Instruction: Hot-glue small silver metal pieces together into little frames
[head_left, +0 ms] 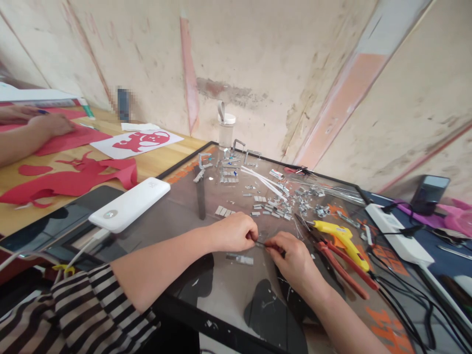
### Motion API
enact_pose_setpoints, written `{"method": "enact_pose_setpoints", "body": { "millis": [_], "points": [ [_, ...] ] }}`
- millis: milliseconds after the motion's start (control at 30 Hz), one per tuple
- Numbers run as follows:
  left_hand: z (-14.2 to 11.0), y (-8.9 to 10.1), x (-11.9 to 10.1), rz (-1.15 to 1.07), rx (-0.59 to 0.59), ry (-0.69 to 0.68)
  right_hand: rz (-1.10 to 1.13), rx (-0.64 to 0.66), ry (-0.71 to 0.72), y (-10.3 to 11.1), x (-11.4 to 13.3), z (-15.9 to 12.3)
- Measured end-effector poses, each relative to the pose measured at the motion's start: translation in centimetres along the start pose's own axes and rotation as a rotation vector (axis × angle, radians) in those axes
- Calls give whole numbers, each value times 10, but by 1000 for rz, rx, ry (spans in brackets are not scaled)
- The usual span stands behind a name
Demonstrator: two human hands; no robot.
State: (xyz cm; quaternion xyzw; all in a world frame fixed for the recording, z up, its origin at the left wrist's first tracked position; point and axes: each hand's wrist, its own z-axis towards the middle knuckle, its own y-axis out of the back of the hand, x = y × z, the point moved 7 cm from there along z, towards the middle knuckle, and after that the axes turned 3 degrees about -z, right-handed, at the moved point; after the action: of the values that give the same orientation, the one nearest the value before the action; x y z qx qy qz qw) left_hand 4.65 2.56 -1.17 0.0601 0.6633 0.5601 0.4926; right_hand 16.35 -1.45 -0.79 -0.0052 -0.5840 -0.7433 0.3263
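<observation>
My left hand (236,232) and my right hand (291,251) are close together above the dark glass tabletop (177,216). Both are closed, pinching opposite ends of a thin dark strip (261,243); its kind is too small to make out. Just below them lies a flat silvery metal strip (239,258). Beyond my hands, many small metal pieces (278,206) are scattered, with white sticks (263,181) among them. To the right of my right hand lie red-handled pliers (346,268) and a yellow glue gun (341,236).
A white power bank (129,204) with a cable lies to the left. At the back stands a clear jar (226,130). A white power strip (398,233) and black cables occupy the right side. Another person's hands (51,125) rest on red sheets at the far left.
</observation>
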Motion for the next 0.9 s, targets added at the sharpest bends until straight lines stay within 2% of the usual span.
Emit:
{"method": "enact_pose_setpoints", "body": {
  "millis": [900],
  "points": [
    [-1, -2, 1, 21, -3, -24, -41, 30, -27, -4, -2, -1]
  ]
}}
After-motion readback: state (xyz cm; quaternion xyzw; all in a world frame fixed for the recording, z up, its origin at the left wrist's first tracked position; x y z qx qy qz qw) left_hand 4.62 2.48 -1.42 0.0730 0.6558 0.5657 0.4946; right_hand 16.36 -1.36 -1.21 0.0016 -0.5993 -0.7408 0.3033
